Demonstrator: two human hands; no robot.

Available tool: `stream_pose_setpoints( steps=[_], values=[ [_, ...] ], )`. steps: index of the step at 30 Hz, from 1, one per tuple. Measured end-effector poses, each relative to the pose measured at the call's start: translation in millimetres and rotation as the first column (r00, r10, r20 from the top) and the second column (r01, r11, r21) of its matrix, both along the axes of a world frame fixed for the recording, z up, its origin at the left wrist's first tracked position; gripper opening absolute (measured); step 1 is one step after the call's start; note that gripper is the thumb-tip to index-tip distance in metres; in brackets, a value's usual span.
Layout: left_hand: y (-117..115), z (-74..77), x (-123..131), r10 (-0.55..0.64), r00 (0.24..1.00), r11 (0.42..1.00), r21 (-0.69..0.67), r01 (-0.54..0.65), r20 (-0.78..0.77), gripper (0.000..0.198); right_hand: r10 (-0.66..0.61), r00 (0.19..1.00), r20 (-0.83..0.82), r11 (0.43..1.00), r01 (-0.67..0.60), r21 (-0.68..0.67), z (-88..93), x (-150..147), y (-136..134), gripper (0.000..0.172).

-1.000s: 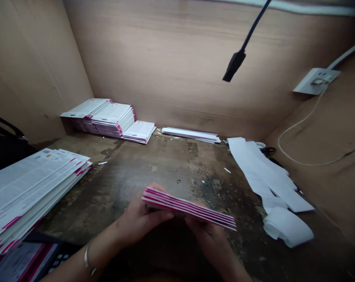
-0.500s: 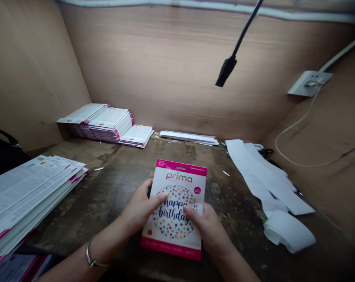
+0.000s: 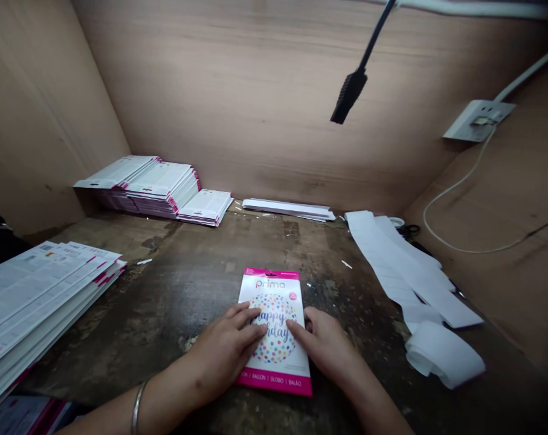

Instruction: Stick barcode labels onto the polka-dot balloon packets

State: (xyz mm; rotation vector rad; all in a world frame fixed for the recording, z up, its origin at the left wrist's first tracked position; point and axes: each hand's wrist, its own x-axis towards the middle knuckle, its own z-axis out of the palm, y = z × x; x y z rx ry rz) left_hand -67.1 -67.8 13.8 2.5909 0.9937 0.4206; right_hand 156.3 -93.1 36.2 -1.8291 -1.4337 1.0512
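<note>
A white and pink balloon packet [image 3: 274, 356], printed "prima" and "happy birthday" over a dotted circle, lies front up on the dark tabletop before me. My left hand [image 3: 226, 341] rests over its left side, fingers stretched across the print and covering part of the lettering. At the right edge, my right hand [image 3: 330, 344] grips the packet, thumb on the front and the other fingers curled by the side, partly hidden. A bracelet [image 3: 136, 408] circles my left wrist.
Stacked packets [image 3: 160, 187] stand at the back left, and a larger pile [image 3: 38, 302] fills the near left. White paper strips [image 3: 391, 260] and a loose roll [image 3: 446, 353] lie right. Flat white strips [image 3: 287, 209] rest along the back wall. A black cable connector [image 3: 348, 96] hangs above.
The packet has gone from held tilted in both hands to lying flatter on the table. My left fingers have come over its front; my right hand still grips the right edge.
</note>
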Motion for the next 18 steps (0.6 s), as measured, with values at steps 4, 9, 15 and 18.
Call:
stream_pose_setpoints(
  steps=[4,9,15,18],
  values=[
    [3.4,1.6,3.1,-0.018,0.999,1.0,0.019,0.019,-0.043,0.033,-0.051,0.775,0.63,0.933,-0.188,0.308,23.0,-1.6,1.6,0.031],
    [0.4,2.7,6.3,-0.019,1.0,1.0,0.022,0.019,0.004,0.028,0.211,0.71,0.672,0.748,-0.559,0.357,4.6,-38.8,24.3,0.041],
    [14.8,31.5,15.0,0.081,0.996,0.99,-0.111,-0.086,-0.045,0.027,0.288,0.728,0.622,0.769,-0.563,0.303,-29.3,-45.3,32.1,0.04],
    [68.0,54.6,29.2,0.125,0.988,0.99,-0.05,-0.13,-0.089,0.012,0.237,0.73,0.641,0.763,-0.548,0.343,-35.9,-44.5,30.8,0.037]
  ],
)
